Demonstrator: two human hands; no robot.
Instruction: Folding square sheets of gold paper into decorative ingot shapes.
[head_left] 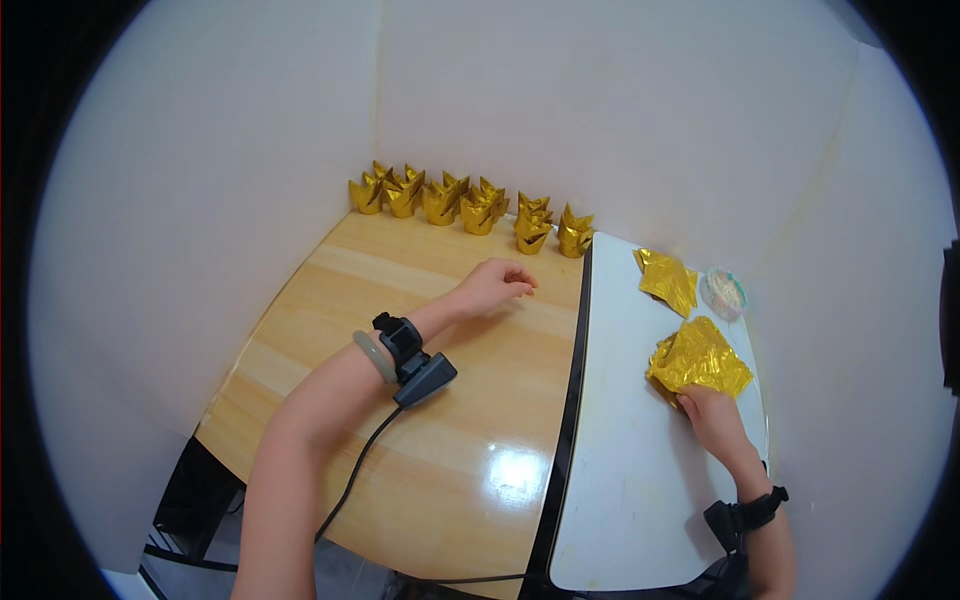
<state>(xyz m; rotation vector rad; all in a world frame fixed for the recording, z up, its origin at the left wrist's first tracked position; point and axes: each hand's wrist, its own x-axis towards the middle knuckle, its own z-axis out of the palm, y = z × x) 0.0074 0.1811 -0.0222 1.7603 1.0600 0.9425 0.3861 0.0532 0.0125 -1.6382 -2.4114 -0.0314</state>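
At the right, my right hand [712,418] pinches the near corner of a crinkled gold foil sheet [705,358], which lies on a stack of similar sheets on the white board. How many sheets the fingers grip cannot be made out. My left hand [497,286] is over the middle of the wooden table, loosely curled, with thumb and fingers slightly apart and nothing between them. Beyond it, several gold foil cups with pointed rims [441,202] stand upright in a row along the back edge. Another gold foil piece [668,282] lies flat behind the stack.
A round clear tub [724,294] holding thin pale sticks stands at the white board's [640,480] far right. A dark gap separates that board from the wooden table [420,490]. Pale walls [600,110] enclose the back and sides. A black cable [360,462] trails from my left wrist device.
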